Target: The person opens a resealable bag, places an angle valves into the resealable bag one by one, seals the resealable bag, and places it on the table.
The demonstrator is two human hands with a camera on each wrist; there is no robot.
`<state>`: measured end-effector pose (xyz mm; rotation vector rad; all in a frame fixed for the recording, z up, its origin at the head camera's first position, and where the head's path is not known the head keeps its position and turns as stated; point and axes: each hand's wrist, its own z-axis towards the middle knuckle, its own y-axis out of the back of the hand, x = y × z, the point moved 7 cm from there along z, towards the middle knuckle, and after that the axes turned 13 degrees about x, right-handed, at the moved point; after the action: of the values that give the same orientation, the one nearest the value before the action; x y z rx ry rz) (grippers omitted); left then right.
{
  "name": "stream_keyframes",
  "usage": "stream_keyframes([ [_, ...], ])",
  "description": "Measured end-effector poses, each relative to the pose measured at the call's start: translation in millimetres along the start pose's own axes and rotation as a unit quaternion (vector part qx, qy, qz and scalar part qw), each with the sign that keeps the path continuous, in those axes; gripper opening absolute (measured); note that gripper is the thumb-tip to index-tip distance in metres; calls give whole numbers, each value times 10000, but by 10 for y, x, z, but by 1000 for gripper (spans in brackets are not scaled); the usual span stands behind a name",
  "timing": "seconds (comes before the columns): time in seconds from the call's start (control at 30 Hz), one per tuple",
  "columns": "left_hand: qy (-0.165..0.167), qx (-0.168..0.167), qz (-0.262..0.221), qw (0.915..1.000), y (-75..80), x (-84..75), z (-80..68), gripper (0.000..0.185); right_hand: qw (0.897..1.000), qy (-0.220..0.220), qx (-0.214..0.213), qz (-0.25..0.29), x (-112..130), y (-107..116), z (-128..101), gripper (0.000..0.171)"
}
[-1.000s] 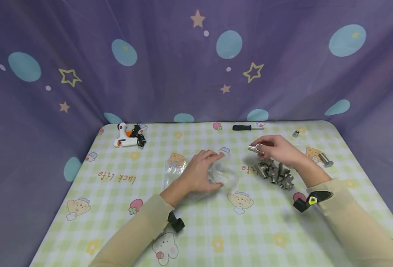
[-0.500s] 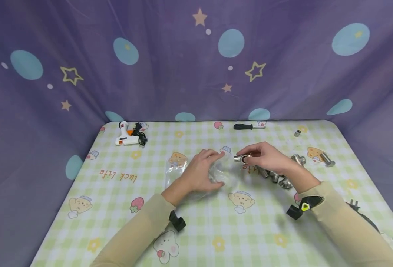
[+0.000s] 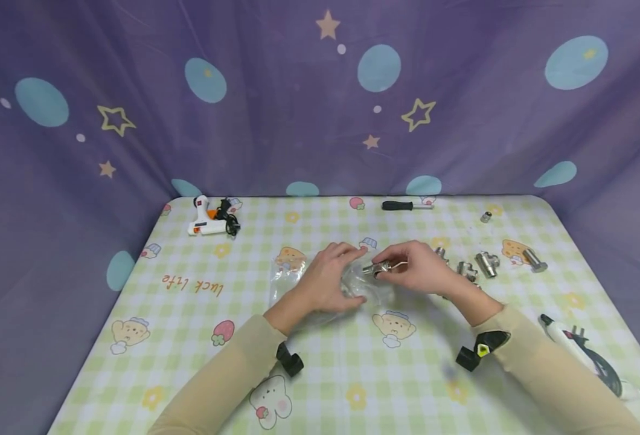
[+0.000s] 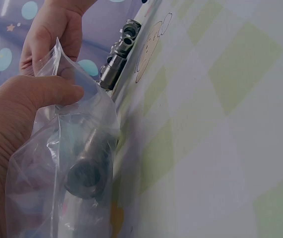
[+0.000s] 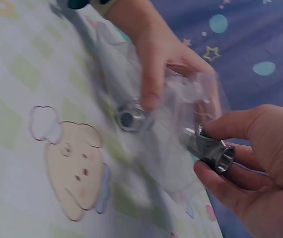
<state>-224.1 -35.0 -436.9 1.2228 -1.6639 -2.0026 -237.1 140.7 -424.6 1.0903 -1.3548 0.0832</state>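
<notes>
My left hand (image 3: 328, 279) grips the mouth of a clear plastic bag (image 3: 298, 279) that lies on the checked tablecloth; its thumb (image 4: 42, 91) pinches the bag's film (image 4: 57, 163). A metal pipe fitting (image 4: 84, 171) lies inside the bag. My right hand (image 3: 415, 267) pinches another metal fitting (image 3: 377, 268) at the bag's mouth, also seen as a T-shaped fitting (image 5: 212, 148) between thumb and fingers in the right wrist view. Several more metal fittings (image 3: 474, 267) lie on the table behind my right wrist.
A white glue gun (image 3: 207, 221) with a black cord lies at the back left. A black-handled screwdriver (image 3: 407, 206) lies at the back edge. A small metal nut (image 3: 485, 217) and a bolt (image 3: 535, 260) lie at the right. Another white tool (image 3: 586, 356) lies near the front right.
My right hand has carried a metal fitting leftward from the pile to the bag's mouth. The left hand has stayed on the bag.
</notes>
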Motion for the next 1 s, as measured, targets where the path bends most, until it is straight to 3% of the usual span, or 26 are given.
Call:
stream_keyframes([
  [0.3, -17, 8, 140, 9999, 20, -26, 6, 97, 9958, 395, -543, -617, 114, -158, 42, 25],
  [0.43, -25, 13, 125, 9999, 17, -38, 11, 98, 9947, 437, -680, -629, 90, -203, 56, 25],
  [0.67, -3, 33, 86, 10000, 10, -53, 13, 97, 9956, 354, -700, -510, 45, -269, 90, 26],
  [1.0, -46, 6, 82, 10000, 4, -54, 21, 96, 9968, 510, -506, -347, 60, -303, 111, 12],
])
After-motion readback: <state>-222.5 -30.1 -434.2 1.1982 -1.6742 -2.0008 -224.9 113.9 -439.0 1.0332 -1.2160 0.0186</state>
